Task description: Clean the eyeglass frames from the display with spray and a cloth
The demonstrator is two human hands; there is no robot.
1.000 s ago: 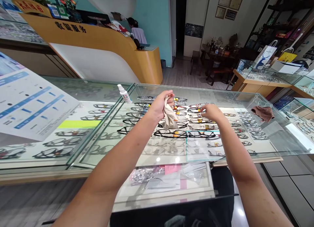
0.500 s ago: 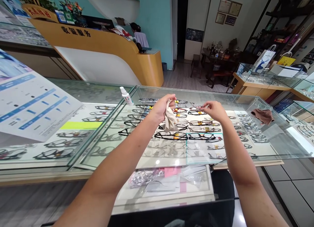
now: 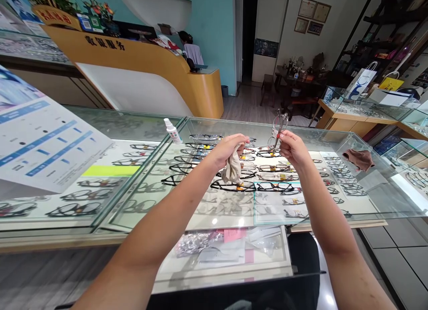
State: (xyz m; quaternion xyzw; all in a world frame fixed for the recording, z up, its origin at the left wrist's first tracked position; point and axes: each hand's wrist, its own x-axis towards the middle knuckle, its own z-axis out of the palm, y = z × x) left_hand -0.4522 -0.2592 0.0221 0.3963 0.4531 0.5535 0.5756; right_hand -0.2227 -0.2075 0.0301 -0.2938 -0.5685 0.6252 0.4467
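My left hand (image 3: 229, 150) is closed round a crumpled cream cleaning cloth (image 3: 232, 168), which hangs below the fingers. To its right, my right hand (image 3: 293, 148) pinches a pair of glasses (image 3: 279, 127), held upright above the glass counter (image 3: 214, 218). The frame seems folded, and a small red patch shows near the fingertips. Beneath both hands, rows of glasses (image 3: 274, 186) with dark frames lie inside the counter. Part of these rows is hidden by my hands and forearms.
A white spray bottle (image 3: 173, 131) stands on the counter's left. A brown cloth (image 3: 359, 159) lies at the right. A printed card (image 3: 43, 140) stands at the left. Below is an open drawer (image 3: 267, 270) with plastic packets. A person (image 3: 193, 51) sits behind the far desk.
My right hand has turned and raised the glasses from lying flat to upright. My left hand with the cloth has shifted slightly to the right.
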